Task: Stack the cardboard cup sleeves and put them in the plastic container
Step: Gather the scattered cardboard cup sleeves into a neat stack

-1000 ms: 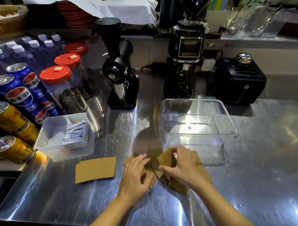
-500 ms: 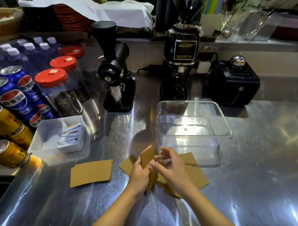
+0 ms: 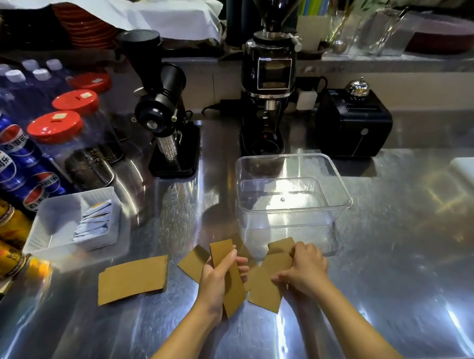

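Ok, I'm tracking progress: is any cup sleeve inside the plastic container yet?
No, the plastic container holds nothing; every cup sleeve is on the counter or in a hand.

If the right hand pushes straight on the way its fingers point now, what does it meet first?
The right hand points left, fingers on a loose cardboard sleeve. Going on, it would likely push that sleeve into the upright sleeve held by the left hand. Depth between them is unclear.
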`<state>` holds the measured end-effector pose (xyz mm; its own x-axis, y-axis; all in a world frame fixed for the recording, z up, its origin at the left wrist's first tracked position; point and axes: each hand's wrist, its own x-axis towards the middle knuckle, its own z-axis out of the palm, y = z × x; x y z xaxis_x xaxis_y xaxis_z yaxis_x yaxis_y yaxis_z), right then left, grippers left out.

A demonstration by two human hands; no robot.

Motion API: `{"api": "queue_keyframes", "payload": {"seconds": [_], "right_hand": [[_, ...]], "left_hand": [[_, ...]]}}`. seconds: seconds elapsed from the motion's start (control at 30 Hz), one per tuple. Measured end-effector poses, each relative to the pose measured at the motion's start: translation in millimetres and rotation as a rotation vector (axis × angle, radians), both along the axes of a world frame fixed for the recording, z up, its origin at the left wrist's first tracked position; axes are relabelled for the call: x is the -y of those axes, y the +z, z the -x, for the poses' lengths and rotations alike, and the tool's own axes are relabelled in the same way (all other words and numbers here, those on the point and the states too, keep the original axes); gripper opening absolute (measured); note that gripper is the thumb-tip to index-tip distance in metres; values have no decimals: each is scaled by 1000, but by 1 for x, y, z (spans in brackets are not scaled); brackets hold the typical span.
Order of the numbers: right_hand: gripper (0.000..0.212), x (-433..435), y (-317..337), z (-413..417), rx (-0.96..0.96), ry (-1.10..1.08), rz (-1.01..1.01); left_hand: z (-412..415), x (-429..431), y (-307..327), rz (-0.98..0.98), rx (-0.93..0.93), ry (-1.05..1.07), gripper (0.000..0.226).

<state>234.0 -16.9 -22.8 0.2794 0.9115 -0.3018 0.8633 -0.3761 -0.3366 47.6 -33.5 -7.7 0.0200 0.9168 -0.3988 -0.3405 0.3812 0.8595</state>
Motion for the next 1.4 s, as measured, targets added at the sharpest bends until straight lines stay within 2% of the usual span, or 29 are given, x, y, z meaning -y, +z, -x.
{"api": "queue_keyframes", "payload": {"seconds": [0.07,0.1,0.2,0.27,0.37,0.53,0.6,0.7,0.87,0.93,1.0,1.07,1.13,1.2,1.3,1.4], "right_hand": [[61,0,1,-5,-36,-13,-34],[50,1,2,-8,-112,-15,-75],[29,7,12,-12,-607,-73,-196],[25,8,23,-13,-828,-95,-274],[21,5,40,-7,-946,-49,-292],[22,6,45,13,-1084,39,-264],[22,8,42,20,-1100,65,-230],[19,10,39,24,-1074,36,-191],[18,12,31,19,-861,30,-298],[17,12,28,15,-827,-66,-364],[18,12,24,7,-669,-151,-387],[29,11,18,-3,-399,-180,-311],[49,13,11,-10,-160,-180,-190],[62,15,4,-13,-24,-161,-93],[66,18,-2,-12,35,-149,-26],[67,19,-4,-14,-5,-153,4]], "left_hand": [[1,-1,1,13,19,7,15],[2,-1,2,22,28,11,17],[5,-4,5,62,41,23,29],[5,-5,7,98,43,-2,33],[2,-4,12,146,110,-107,30],[-7,1,13,243,291,-352,51],[-9,3,14,280,396,-460,46],[-11,7,14,258,504,-548,35],[-9,9,11,240,429,-485,22],[-9,8,9,270,403,-450,25],[-8,7,9,302,379,-413,32],[-6,5,8,328,379,-375,36],[-5,3,9,336,396,-335,37],[-4,1,8,340,415,-294,39],[-3,-1,7,353,431,-260,40],[-5,-2,8,360,429,-262,41]]}}
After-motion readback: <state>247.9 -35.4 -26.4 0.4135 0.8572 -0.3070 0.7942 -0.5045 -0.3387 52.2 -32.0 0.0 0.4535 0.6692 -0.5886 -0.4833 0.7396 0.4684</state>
